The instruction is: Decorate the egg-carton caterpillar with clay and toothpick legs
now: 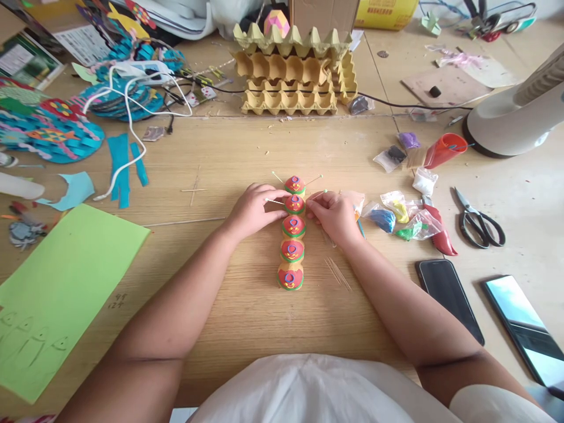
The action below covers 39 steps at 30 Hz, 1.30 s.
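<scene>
A row of several egg-carton bumps (293,251), covered in red clay with green rims and little yellow faces, runs away from me at the table's middle. White-tipped toothpicks (314,180) stick out from both sides of the farthest bump, and one shows on each side of the second. My left hand (256,208) holds the second bump's left side between thumb and fingers. On the right, my right hand (331,212) is closed in a pinch around a white-tipped toothpick (321,192) at that same bump. Loose toothpicks (338,274) lie near my right wrist.
Clay bags (382,218), black scissors (479,222), a red cup (447,149) and two phones (449,298) lie to the right. Stacked egg cartons (288,97) stand at the back. Green card (73,288), blue paper strips (118,167) and a white cable (130,117) are at left.
</scene>
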Each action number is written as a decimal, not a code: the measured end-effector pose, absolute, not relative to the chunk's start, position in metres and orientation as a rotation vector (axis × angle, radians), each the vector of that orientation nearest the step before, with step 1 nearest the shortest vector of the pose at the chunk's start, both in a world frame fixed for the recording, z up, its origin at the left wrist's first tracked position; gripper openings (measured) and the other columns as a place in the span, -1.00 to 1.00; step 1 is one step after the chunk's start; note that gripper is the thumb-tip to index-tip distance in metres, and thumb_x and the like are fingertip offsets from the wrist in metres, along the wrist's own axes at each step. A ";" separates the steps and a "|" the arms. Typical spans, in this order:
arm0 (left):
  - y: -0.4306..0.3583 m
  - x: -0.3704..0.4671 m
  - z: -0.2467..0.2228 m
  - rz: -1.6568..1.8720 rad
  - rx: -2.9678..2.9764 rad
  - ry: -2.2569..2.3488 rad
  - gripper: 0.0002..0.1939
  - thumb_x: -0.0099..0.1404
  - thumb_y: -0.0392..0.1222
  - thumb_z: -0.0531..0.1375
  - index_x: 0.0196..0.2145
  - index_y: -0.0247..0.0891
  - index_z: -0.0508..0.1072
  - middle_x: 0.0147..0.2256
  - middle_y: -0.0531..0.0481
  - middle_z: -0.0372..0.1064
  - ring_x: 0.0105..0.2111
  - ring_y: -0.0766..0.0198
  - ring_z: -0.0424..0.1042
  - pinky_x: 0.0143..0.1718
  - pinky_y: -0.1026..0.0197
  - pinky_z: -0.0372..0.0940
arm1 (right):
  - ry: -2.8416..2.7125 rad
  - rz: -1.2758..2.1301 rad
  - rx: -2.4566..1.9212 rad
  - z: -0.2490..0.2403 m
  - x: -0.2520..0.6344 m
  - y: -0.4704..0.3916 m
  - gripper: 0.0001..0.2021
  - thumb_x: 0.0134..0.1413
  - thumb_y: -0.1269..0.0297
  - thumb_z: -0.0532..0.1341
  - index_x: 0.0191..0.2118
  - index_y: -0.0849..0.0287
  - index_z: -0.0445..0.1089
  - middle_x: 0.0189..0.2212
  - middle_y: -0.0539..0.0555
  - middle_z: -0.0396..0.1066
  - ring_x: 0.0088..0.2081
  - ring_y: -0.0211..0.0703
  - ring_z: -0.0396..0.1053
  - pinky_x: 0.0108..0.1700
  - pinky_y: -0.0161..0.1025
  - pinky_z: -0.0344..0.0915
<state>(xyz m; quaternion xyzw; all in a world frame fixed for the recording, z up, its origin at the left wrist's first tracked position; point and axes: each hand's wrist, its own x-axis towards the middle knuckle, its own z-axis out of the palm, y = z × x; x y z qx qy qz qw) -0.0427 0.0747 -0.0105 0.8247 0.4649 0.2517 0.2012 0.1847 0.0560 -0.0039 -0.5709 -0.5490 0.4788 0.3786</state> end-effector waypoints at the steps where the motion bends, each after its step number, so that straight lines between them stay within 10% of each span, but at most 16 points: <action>1: 0.075 -0.043 -0.011 0.698 2.302 1.303 -0.61 0.27 -0.07 0.36 0.06 -0.05 0.55 -0.07 -0.03 0.56 -0.02 0.04 0.44 0.08 0.01 0.27 | -1.407 1.214 -1.462 -0.004 0.184 0.056 -0.90 0.13 0.27 0.27 -0.35 0.15 0.48 -0.52 -0.02 0.50 -0.49 -0.24 0.46 -0.48 -0.37 0.29; 39: 0.075 -0.042 -0.010 0.697 2.335 1.302 -0.64 0.29 -0.05 0.36 0.03 -0.08 0.58 -0.13 -0.02 0.54 -0.08 0.07 0.44 0.03 0.04 0.27 | -1.609 0.938 -1.512 -0.007 0.182 0.055 -0.84 0.19 0.31 0.25 -0.41 0.16 0.51 -0.59 -0.06 0.47 -0.51 -0.23 0.36 -0.42 -0.29 0.16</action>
